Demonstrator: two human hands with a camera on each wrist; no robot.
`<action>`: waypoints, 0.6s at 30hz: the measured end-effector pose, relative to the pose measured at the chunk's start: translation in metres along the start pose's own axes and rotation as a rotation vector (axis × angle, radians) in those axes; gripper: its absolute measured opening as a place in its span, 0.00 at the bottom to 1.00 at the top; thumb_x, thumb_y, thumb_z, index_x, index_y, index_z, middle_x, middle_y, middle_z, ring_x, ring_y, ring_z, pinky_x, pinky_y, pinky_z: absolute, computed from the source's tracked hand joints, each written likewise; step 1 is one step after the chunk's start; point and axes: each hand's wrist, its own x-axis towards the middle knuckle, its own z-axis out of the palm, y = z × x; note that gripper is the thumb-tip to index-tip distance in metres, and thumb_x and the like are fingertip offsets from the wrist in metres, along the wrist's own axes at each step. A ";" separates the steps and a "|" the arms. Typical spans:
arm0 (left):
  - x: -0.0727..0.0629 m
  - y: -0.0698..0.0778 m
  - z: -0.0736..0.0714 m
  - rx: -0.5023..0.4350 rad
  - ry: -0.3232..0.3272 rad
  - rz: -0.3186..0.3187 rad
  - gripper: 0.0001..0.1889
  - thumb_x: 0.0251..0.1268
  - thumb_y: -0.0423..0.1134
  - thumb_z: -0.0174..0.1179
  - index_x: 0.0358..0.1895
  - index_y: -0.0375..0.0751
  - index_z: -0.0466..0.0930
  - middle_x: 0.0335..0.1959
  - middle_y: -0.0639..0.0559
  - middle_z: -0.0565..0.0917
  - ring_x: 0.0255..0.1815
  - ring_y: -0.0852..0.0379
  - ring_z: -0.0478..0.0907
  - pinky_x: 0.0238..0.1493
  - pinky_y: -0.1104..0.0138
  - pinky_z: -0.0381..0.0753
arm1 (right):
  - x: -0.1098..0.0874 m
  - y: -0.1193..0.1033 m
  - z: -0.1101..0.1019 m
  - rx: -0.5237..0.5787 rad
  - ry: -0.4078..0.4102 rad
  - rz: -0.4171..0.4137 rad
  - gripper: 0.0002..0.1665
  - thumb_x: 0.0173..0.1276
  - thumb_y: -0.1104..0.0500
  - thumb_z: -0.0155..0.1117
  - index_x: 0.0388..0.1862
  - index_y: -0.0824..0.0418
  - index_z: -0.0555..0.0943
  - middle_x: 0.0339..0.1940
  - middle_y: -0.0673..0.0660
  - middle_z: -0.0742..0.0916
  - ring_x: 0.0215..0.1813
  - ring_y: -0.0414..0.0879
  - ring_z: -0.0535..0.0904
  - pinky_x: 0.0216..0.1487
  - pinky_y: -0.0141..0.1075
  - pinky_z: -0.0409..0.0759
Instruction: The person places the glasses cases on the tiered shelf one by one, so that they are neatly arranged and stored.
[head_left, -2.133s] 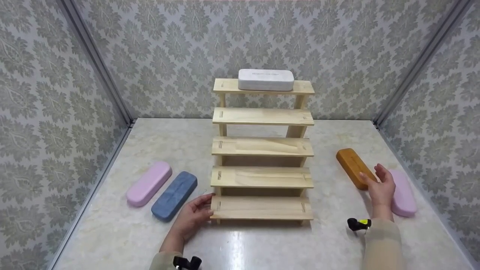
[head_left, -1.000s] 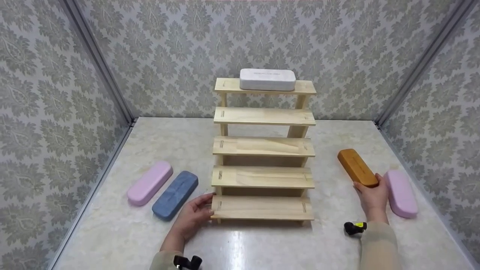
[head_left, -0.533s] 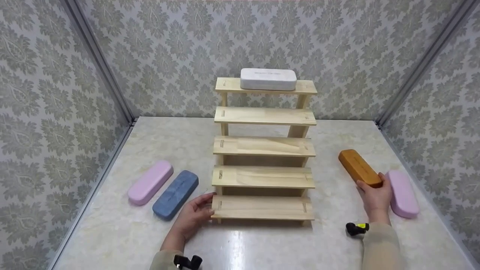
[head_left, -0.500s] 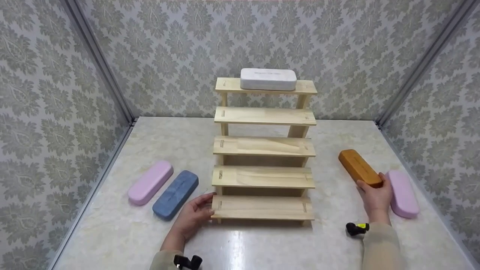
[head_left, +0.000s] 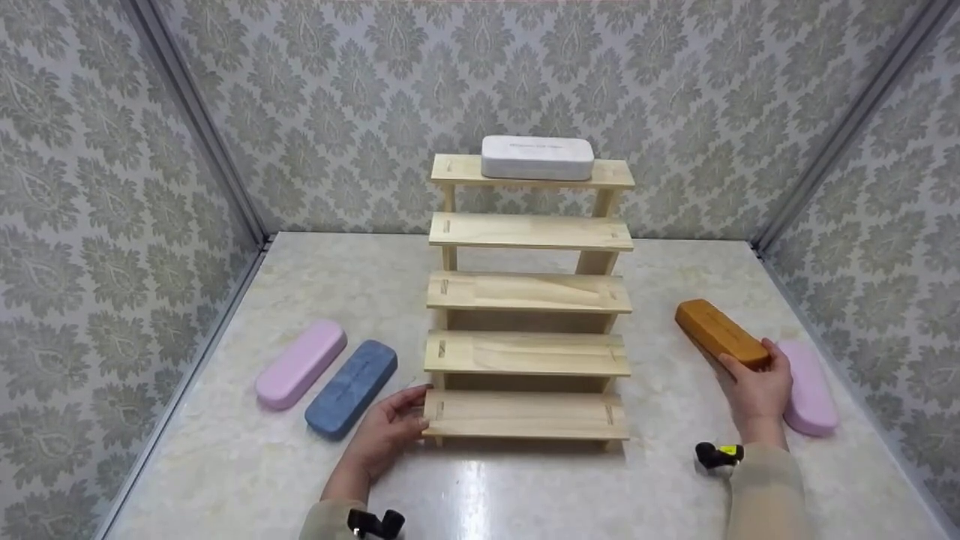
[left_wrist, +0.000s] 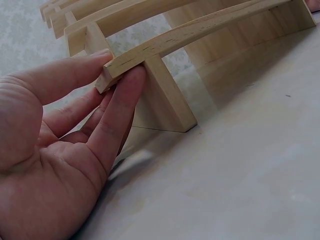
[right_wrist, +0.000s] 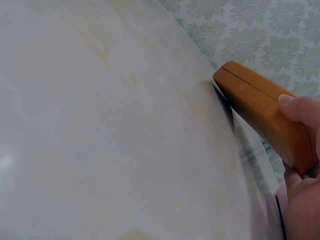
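A light wooden stepped rack (head_left: 529,416) stands mid-table. My left hand (head_left: 386,431) pinches the left end of its lowest shelf; in the left wrist view the thumb lies on top of the board (left_wrist: 150,45) and fingers are beneath. On the right, my right hand (head_left: 759,394) grips the near end of an orange-brown glasses case (head_left: 716,330), thumb on one side. In the right wrist view this case (right_wrist: 260,107) is tilted, its held end off the table; whether the far end touches is unclear. A pink glasses case (head_left: 806,390) lies just right of that hand, partly hidden.
A white glasses case (head_left: 536,159) sits on the rack's top shelf. Left of the rack, a blue glasses case (head_left: 351,390) and another pink one (head_left: 301,365) lie side by side on the marbled table (head_left: 480,495). Patterned walls (head_left: 360,90) enclose the back and sides.
My right hand, at first loose over the orange-brown case, has closed on its near end and raised that end, turning it slightly. My left hand has stayed on the lowest shelf.
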 end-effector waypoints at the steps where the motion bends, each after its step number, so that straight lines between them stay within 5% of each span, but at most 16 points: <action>1: 0.000 0.000 0.000 0.001 0.001 0.001 0.37 0.62 0.23 0.64 0.75 0.24 0.61 0.59 0.47 0.79 0.57 0.57 0.80 0.55 0.68 0.86 | 0.000 -0.001 0.000 0.006 -0.003 0.002 0.54 0.64 0.63 0.75 0.84 0.51 0.57 0.86 0.54 0.58 0.83 0.48 0.55 0.85 0.40 0.55; 9: 0.000 -0.001 0.000 0.012 0.005 -0.009 0.38 0.62 0.25 0.64 0.75 0.23 0.60 0.57 0.49 0.80 0.55 0.58 0.80 0.53 0.70 0.85 | -0.003 -0.013 -0.006 -0.038 -0.016 -0.033 0.53 0.65 0.65 0.74 0.83 0.55 0.58 0.86 0.56 0.58 0.84 0.49 0.56 0.84 0.36 0.55; 18: 0.001 0.000 0.000 0.003 -0.006 -0.011 0.38 0.62 0.25 0.64 0.76 0.24 0.60 0.55 0.50 0.80 0.54 0.58 0.81 0.51 0.68 0.86 | -0.007 -0.033 -0.008 0.036 -0.020 -0.030 0.51 0.65 0.66 0.73 0.83 0.51 0.60 0.86 0.52 0.60 0.84 0.47 0.58 0.82 0.33 0.58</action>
